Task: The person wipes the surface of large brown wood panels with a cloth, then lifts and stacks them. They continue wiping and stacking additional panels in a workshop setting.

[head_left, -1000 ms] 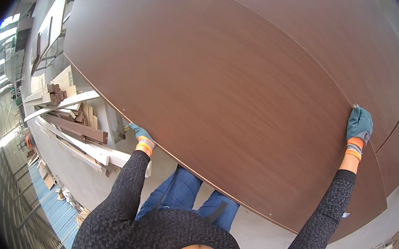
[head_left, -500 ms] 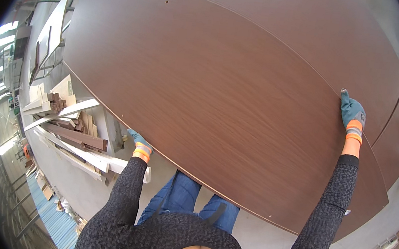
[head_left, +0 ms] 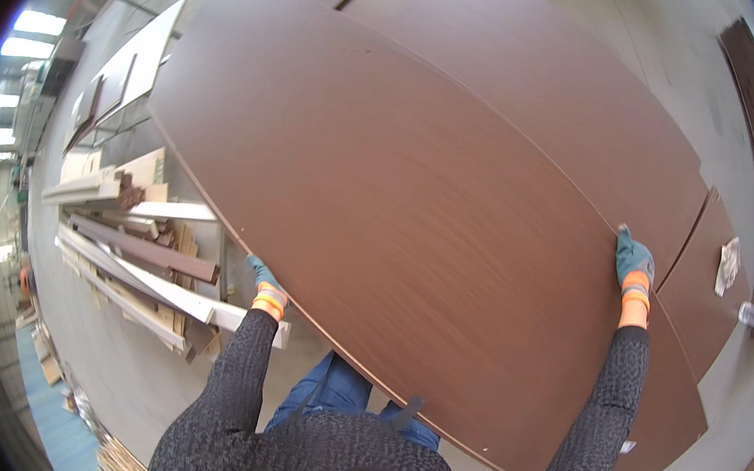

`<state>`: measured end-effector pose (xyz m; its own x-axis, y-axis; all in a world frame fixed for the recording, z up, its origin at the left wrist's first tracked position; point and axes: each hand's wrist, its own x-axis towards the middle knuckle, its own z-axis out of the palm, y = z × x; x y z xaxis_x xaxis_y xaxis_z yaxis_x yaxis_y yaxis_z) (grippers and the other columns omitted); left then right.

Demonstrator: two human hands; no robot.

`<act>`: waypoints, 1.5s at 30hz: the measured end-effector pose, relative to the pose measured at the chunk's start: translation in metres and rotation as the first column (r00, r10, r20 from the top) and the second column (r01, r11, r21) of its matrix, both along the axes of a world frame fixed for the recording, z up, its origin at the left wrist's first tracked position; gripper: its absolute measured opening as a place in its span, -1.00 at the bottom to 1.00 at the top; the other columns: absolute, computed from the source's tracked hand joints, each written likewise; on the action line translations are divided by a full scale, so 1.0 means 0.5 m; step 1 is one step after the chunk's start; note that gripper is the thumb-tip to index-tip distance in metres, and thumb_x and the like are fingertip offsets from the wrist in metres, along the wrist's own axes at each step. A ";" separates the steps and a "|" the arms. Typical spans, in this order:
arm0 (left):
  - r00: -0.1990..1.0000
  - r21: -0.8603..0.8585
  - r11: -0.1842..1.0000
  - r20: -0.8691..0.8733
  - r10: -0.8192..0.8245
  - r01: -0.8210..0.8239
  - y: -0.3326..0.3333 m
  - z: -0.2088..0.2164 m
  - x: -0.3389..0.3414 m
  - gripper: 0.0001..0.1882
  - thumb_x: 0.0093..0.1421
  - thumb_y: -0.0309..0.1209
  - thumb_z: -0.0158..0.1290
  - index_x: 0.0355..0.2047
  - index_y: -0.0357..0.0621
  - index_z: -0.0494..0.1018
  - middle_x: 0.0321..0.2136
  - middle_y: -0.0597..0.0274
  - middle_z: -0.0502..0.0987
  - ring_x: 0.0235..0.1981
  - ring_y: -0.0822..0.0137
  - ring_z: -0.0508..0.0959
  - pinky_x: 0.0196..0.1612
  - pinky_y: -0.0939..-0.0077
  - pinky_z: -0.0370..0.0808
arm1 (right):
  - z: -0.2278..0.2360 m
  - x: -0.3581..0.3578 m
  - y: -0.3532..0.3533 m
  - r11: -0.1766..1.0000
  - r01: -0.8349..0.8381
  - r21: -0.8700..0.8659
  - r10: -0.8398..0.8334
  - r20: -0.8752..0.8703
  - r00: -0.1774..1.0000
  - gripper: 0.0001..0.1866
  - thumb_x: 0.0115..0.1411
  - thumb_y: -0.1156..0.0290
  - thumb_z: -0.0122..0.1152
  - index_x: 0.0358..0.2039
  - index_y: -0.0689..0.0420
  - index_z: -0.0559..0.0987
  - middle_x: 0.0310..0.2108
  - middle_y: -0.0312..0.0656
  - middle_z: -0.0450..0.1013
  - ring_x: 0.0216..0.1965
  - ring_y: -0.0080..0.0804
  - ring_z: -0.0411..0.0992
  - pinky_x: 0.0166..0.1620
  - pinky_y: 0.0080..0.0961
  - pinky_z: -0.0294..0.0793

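Large dark brown panel (head_left: 414, 240) atop stacked boards, gripped w/ both gloved hands: left hand (head_left: 261, 275) at 8 o'clock edge, right hand (head_left: 634, 259) at 3 o'clock edge. Best kept level, grip even.

Dark knit sleeves, teal gloves with orange cuffs on the left hand (head_left: 261, 275) and right hand (head_left: 633, 258), seemingly blue jeans.

We see even, diffuse daylight with no hard shadows. The brightest source is a row of blown-out windows (head_left: 17, 60) at the far left, glaring white. The dark brown panel (head_left: 415, 231) shows a soft matte sheen without hotspots. Fisheye distortion bows its straight edges, and a black vignette rings the frame. Centre focus is sharp; the rim smears slightly.
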<state>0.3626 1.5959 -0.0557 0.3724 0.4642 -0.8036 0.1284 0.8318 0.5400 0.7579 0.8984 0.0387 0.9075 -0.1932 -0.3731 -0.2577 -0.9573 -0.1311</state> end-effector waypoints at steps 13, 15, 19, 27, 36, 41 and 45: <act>0.957 0.001 0.962 -0.103 -0.271 0.272 -0.050 0.226 0.022 0.24 0.06 0.74 -0.39 0.45 0.08 0.26 0.48 0.25 0.24 0.45 -0.05 0.21 0.44 -0.29 0.11 | 0.437 -0.186 -0.103 0.980 0.189 -0.067 -0.184 0.079 0.980 -0.10 0.36 -0.44 -0.28 0.00 0.16 0.68 0.06 0.19 0.54 0.20 0.21 0.45 0.21 0.01 0.42; 0.942 -0.042 0.944 -0.051 -0.331 0.329 -0.016 0.211 -0.019 0.25 0.04 0.76 -0.43 0.45 0.10 0.26 0.48 0.25 0.23 0.45 -0.07 0.20 0.42 -0.32 0.13 | 0.474 -0.245 -0.096 0.982 0.179 -0.054 -0.172 0.119 0.978 -0.07 0.35 -0.48 -0.33 -0.01 0.14 0.69 0.05 0.18 0.56 0.18 0.21 0.46 0.21 0.02 0.43; 0.880 -0.123 0.874 0.132 -0.456 0.471 -0.031 0.191 0.012 0.23 0.05 0.75 -0.48 0.46 0.17 0.24 0.48 0.25 0.22 0.44 -0.08 0.23 0.40 -0.34 0.17 | 0.584 -0.393 -0.170 0.978 0.167 -0.122 -0.140 0.204 0.969 -0.08 0.41 -0.41 -0.41 -0.16 0.15 0.72 -0.10 0.16 0.61 0.04 0.23 0.54 0.11 0.06 0.50; 0.806 -0.084 0.802 0.034 -0.590 0.591 -0.185 0.284 0.011 0.18 0.08 0.72 -0.44 0.46 0.21 0.23 0.49 0.28 0.21 0.43 -0.04 0.24 0.37 -0.26 0.24 | 0.667 -0.697 -0.294 0.899 0.408 -0.157 -0.361 0.258 0.896 -0.03 0.39 -0.45 -0.44 -0.15 0.17 0.73 -0.08 0.13 0.62 0.05 0.23 0.55 0.15 0.06 0.48; 0.737 -0.110 0.729 0.098 -0.669 0.676 -0.498 0.369 -0.041 0.16 0.11 0.70 -0.39 0.44 0.15 0.29 0.45 0.26 0.29 0.39 -0.04 0.30 0.38 -0.22 0.24 | 0.671 -1.110 -0.558 0.788 0.604 -0.118 -0.540 0.340 0.770 -0.01 0.37 -0.47 -0.47 -0.12 0.18 0.72 -0.04 0.19 0.59 0.08 0.23 0.53 0.18 0.04 0.47; 0.654 -0.043 0.654 0.108 -0.749 0.756 -0.675 0.415 -0.034 0.25 0.02 0.76 -0.31 0.43 0.08 0.30 0.44 0.26 0.31 0.39 -0.01 0.31 0.39 -0.18 0.24 | 0.718 -1.330 -0.721 0.663 0.748 -0.042 -0.705 0.301 0.642 -0.05 0.37 -0.46 -0.42 0.01 0.13 0.70 0.09 0.14 0.55 0.20 0.20 0.47 0.26 0.03 0.42; 0.555 -0.128 0.541 0.166 -0.815 0.831 -0.893 0.434 -0.065 0.26 0.02 0.74 -0.25 0.44 0.04 0.27 0.45 0.27 0.28 0.40 0.00 0.29 0.43 -0.08 0.21 | 0.728 -1.545 -0.852 0.483 0.873 -0.074 -0.814 0.328 0.479 -0.03 0.36 -0.49 -0.41 -0.01 0.13 0.71 0.06 0.18 0.56 0.19 0.21 0.48 0.23 0.04 0.45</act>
